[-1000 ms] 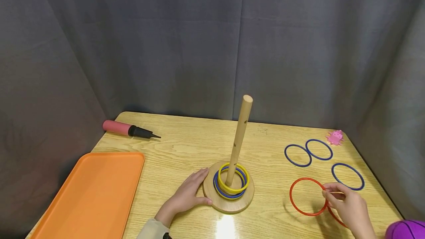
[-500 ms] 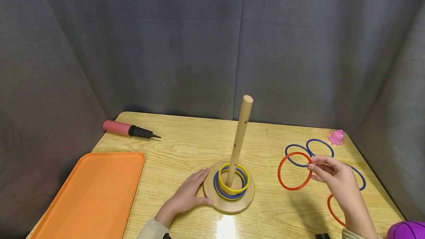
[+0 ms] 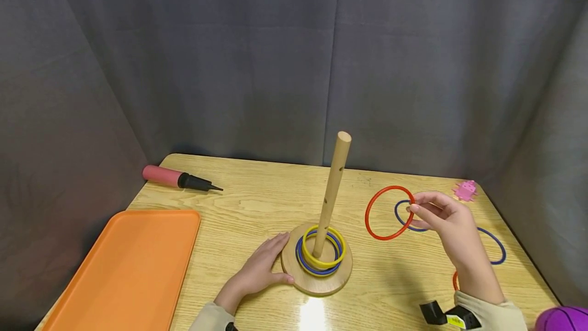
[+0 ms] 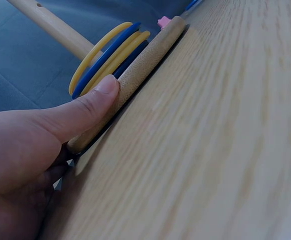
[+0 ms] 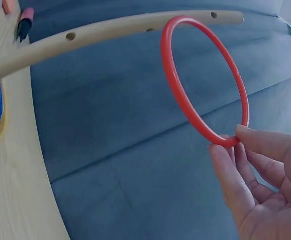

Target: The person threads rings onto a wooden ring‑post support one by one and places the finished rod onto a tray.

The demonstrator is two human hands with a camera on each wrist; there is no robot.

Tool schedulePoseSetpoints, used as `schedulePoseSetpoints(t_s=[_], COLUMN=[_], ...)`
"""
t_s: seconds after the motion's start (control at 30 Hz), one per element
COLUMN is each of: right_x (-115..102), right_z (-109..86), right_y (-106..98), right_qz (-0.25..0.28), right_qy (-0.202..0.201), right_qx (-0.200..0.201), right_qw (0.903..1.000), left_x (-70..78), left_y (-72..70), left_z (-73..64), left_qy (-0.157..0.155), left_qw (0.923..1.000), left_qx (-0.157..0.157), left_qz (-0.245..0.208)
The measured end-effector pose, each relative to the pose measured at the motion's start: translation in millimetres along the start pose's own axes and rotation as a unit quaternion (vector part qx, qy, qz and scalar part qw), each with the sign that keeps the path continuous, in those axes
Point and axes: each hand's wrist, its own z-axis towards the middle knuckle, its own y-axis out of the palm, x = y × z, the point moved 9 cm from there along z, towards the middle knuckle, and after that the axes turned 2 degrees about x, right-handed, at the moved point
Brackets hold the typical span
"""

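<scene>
A: What is the right hand (image 3: 452, 223) doing?

B: It is pinching the red ring (image 5: 173, 75) by its rim, thumb on one side and fingertips on the other, so it is closing only as far as that thin rim.

A: And where is the ring sitting?

B: It is hanging above the desk (image 3: 257, 198), to the right of the peg (image 3: 334, 183) and apart from it in the head view, tilting close to upright.

A: How about the left hand (image 3: 262, 269)?

B: That one is resting loosely against the left side of the base (image 3: 321, 285), its thumb spreading well away from the extended fingers. Both are touching the edge.

A: Is anything circling the peg?

B: Yes, a yellow ring (image 3: 342, 249) is lying askew on top, and blue (image 4: 98, 64) and more yellow are showing beneath it.

A: What is lying around the right hand?

B: One loose blue ring is partly hiding behind it, another (image 3: 504, 256) is lying past the wrist, and the forearm is covering most of a second red ring (image 3: 455, 281).

A: And farther out?

B: A tray (image 3: 133, 264) and a pump (image 3: 165, 176) are lying on the left; a pink toy (image 3: 466, 190) is sitting near the far right corner, and a purple ball (image 3: 562, 319) is showing at the near right.
</scene>
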Motion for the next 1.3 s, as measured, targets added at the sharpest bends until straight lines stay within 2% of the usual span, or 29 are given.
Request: schedulePoseSetpoints(t_s=[0.27,0.5,0.8,1.07,1.3], right_x=[-2.4,-3.3,-7.0,-16.5,-33.5], right_z=[8.4,14.5,17.6,24.1,33.6], right_y=[11.1,14.9,22.0,33.2,46.4], right_qz=[0.071,0.111,0.171,0.169,0.168], right_qy=[-0.002,0.007,0.003,0.008,-0.015], right_qx=[-0.007,-0.005,-0.007,-0.020,-0.026], right_qw=[0.9974,0.9937,0.9853,0.9853,0.9854], left_x=[0.2,0.9,1.2,1.1,0.2], left_y=[0.2,-0.7,-0.7,-0.9,-0.6], left_z=[-1.2,-1.4,-0.3,-0.4,-0.7], left_qy=[-0.006,-0.006,0.002,0.003,-0.003], left_qw=[1.0000,1.0000,1.0000,1.0000,1.0000], left_qx=[-0.001,-0.001,0.004,0.003,0.003], left_qz=[-0.001,0.002,0.003,0.004,0.003])
